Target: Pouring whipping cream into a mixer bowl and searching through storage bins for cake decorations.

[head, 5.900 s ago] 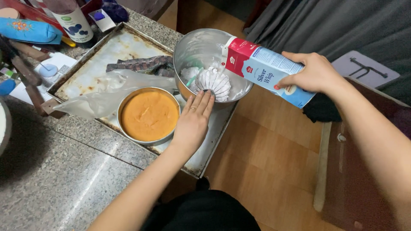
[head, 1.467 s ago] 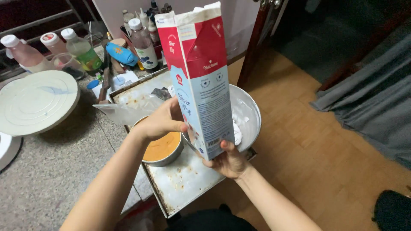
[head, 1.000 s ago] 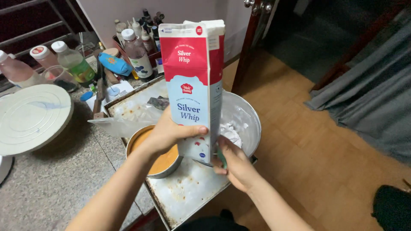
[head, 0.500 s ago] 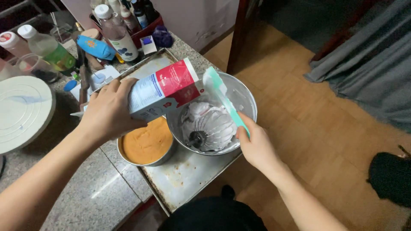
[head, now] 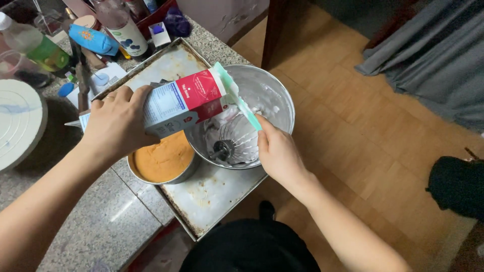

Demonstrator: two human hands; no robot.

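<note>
A speckled grey stone counter [head: 101, 221] carries a large, worn metal baking tray [head: 212, 196] whose near corner overhangs the counter edge above a wooden floor [head: 363, 131]. On the tray's right part sits a round steel mixing bowl [head: 275, 95], smeared inside with white cream; a wire whisk [head: 229, 143] lies in it. Touching the bowl's left side is a round cake tin [head: 164, 163] filled with an orange-brown cake. At the far left of the counter rests a white round turntable [head: 17, 121]; bottles [head: 121, 25] stand crowded along the back.

The carton [head: 184, 100], red, white and blue, is tipped on its side above the tray, its opened top over the bowl's left rim and its base toward the left. The left hand [head: 118, 123] wraps it from above, fingers closed firmly round its body. The right hand [head: 277, 153] sits at the bowl's near rim, thumb and fingers pinching the carton's pale green spout flap [head: 237, 95].
</note>
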